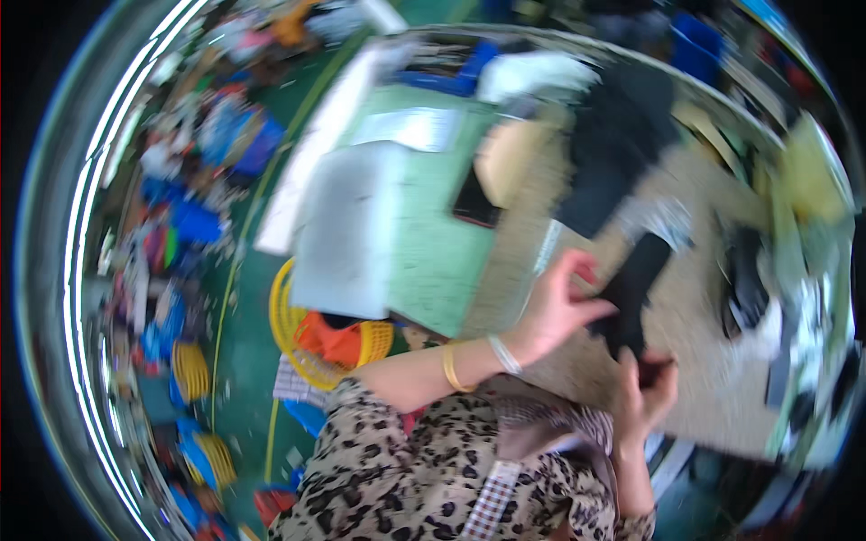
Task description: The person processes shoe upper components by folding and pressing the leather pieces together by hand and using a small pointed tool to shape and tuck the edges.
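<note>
A narrow black cloth piece shaped like a glove (pixel 636 284) lies slantwise over the brown board in front of me. My right hand (pixel 648 389) has its thumb and fingers closed on the near end of the glove. At its left side is my left hand (pixel 555 311), with thumb and forefinger spread apart. The left thumb tip reaches the glove's edge; no grip on it shows. Motion blur softens the details of both hands and the glove.
Beyond the glove lie a crumpled clear plastic bag (pixel 663 221) and a large black cloth stack (pixel 618 135). A dark phone-like object (pixel 476 200) rests on the table's green part (pixel 433 261). A yellow basket (pixel 377 347) with orange cloth stands by the table's left edge.
</note>
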Action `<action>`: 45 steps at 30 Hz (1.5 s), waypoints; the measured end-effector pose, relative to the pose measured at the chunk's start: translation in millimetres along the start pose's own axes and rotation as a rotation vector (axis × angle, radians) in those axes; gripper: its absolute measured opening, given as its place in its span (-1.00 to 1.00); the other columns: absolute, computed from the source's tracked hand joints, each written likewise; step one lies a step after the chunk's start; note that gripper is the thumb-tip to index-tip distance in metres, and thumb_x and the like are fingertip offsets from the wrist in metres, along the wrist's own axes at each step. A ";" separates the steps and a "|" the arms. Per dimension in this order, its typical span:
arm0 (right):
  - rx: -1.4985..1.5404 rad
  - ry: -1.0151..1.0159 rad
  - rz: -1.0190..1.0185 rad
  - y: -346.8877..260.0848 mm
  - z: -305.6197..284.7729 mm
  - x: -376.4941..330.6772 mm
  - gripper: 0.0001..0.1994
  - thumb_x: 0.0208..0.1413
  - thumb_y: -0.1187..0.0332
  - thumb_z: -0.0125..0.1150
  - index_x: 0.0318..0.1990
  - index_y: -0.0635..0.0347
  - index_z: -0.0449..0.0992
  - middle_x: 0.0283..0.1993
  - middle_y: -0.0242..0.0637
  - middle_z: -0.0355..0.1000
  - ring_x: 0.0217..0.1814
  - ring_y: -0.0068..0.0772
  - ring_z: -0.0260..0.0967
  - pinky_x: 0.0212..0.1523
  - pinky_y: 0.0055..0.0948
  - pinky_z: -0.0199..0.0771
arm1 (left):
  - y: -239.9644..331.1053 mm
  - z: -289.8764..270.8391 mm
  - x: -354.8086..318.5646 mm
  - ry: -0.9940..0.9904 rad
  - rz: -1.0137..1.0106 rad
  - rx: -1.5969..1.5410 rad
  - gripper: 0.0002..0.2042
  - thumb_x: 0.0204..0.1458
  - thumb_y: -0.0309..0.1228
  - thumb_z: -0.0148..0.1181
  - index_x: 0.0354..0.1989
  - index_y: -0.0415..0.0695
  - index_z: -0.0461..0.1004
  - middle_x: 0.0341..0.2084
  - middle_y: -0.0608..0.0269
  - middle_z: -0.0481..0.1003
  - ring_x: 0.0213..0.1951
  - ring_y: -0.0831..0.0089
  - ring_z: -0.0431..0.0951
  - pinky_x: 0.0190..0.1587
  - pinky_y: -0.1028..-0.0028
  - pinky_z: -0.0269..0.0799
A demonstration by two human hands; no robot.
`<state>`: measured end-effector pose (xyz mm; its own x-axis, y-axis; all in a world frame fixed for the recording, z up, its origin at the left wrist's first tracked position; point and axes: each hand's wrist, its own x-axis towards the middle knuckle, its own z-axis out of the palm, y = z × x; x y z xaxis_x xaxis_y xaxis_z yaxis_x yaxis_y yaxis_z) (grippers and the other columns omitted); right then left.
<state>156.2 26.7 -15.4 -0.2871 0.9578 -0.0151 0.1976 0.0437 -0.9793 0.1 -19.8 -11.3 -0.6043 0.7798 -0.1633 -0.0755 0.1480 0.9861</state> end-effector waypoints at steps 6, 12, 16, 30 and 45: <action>-0.226 -0.015 -0.410 12.5 0.8 6.6 -0.81 -0.11 0.56 0.22 -0.47 0.24 0.27 -0.40 -0.27 0.42 -0.67 -0.70 0.04 -0.69 -0.67 -0.01 | -3.0 -10.0 -4.5 -0.110 -0.240 -0.240 -0.62 -0.19 -0.56 0.34 -0.23 -0.19 0.27 -0.49 0.39 0.34 -0.47 0.66 0.41 -0.45 0.63 0.45; -0.300 -0.044 -0.793 8.0 2.1 11.9 -0.80 -0.19 0.56 0.29 -0.46 0.25 0.33 -0.41 -0.28 0.44 -0.69 -0.68 0.09 -0.69 -0.66 0.00 | 5.9 -7.8 -9.7 -0.043 -0.335 -0.472 -0.58 -0.22 -0.55 0.36 -0.20 -0.18 0.27 -0.39 0.38 0.33 -0.37 0.61 0.41 -0.33 0.59 0.50; -0.074 -0.841 -0.193 -10.9 -31.8 15.6 -0.77 -0.33 0.54 0.36 -0.42 0.28 0.49 -0.42 -0.39 0.42 -0.57 -0.68 0.20 -0.60 -0.74 0.06 | 4.2 -14.9 -3.3 -0.249 -0.324 -0.488 -0.64 -0.20 -0.57 0.34 -0.24 -0.20 0.31 -0.41 0.35 0.41 -0.37 0.61 0.43 -0.36 0.62 0.46; 0.065 -0.439 -0.011 -7.4 -13.6 27.5 -0.72 -0.24 0.48 0.39 -0.39 0.24 0.37 -0.30 -0.43 0.31 -0.45 -0.74 0.11 -0.45 -0.75 0.08 | -20.1 -12.3 -36.6 -0.474 0.135 -0.596 -0.48 -0.23 -0.39 0.25 -0.02 -0.15 0.25 -0.14 0.29 0.30 -0.04 0.58 0.27 -0.01 0.53 0.19; 0.802 -0.458 0.610 -13.9 -1.7 24.5 -0.94 0.13 0.46 0.04 -0.32 0.12 0.29 -0.61 -0.59 0.15 -0.74 -0.82 -0.15 -0.71 -0.75 -0.16 | 7.3 -20.4 -24.8 -0.565 -0.011 -0.131 -0.69 -0.06 -0.44 0.23 -0.15 -0.30 0.36 -0.31 0.23 0.48 -0.22 0.54 0.44 -0.14 0.52 0.34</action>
<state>148.0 50.0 -1.8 -0.7008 0.5527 -0.4510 -0.1930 -0.7556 -0.6260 -1.7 -50.5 0.6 -0.0886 0.9877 -0.1287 -0.1990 0.1090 0.9739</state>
